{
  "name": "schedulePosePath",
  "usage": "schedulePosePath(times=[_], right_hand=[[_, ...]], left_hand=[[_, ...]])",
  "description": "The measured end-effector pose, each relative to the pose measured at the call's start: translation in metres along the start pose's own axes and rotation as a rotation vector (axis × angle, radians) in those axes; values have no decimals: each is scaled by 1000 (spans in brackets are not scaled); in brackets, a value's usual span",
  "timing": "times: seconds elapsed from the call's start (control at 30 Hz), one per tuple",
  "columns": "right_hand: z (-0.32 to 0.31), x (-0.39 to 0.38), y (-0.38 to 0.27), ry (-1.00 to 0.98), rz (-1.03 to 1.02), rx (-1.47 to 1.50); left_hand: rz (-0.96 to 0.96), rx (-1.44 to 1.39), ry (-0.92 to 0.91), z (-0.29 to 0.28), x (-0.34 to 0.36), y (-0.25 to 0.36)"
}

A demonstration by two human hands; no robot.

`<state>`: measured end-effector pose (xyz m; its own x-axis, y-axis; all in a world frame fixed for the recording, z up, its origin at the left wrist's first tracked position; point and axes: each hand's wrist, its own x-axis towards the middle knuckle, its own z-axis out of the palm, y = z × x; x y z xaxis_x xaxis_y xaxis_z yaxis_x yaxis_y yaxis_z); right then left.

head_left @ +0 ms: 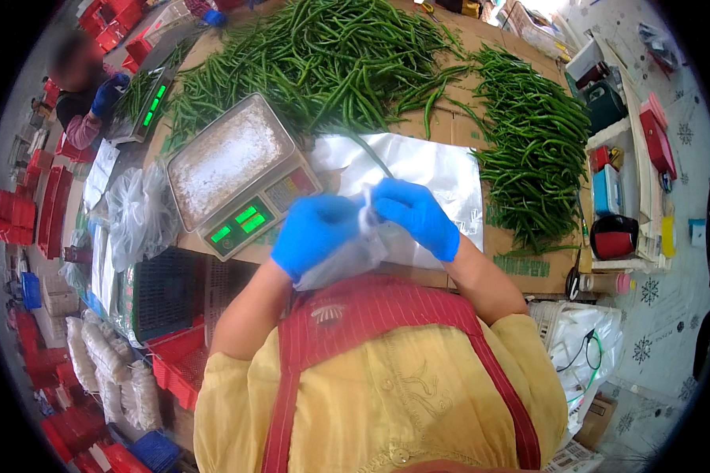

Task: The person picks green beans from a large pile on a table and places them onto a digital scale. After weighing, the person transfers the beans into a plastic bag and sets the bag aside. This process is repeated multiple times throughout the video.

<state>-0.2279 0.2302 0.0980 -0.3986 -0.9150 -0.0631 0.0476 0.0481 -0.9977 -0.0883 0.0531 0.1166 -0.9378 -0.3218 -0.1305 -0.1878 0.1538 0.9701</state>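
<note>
In front of my chest, my left hand (315, 234) and my right hand (418, 214), both in blue gloves, pinch a thin clear plastic bag (347, 262). Its whitish twisted top stands up between my fingers, slightly blurred. The bag's body hangs below my left hand; its contents, if any, I cannot make out. Under and behind my hands lie flat white plastic sheets or bags (442, 169). A long thin green strip (369, 154) slants down toward my right fingers. To the left of my hands stands a digital scale (241, 225) with a lit green display and a whitish, worn metal pan (229, 162).
Green chili peppers form a large heap (323, 63) at the back and a neater pile (532, 146) at right. Black scissors (573, 276) lie by the right edge. Clear bags (138, 213) hang at left. A co-worker (83, 87) works beside another scale (154, 102).
</note>
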Motion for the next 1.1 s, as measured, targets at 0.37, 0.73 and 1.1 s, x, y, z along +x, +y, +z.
schedulePosePath(times=[0.37,0.73,1.1], right_hand=[[-1,-10,36,-58,-11,59],[-57,140,119,426,185,-807],[-75,142,123,448,349,-772]], left_hand=[[365,89,97,34,-13,-87],[-256,-423,750,-151,-86,8],[242,915,962,-519,-74,-121]])
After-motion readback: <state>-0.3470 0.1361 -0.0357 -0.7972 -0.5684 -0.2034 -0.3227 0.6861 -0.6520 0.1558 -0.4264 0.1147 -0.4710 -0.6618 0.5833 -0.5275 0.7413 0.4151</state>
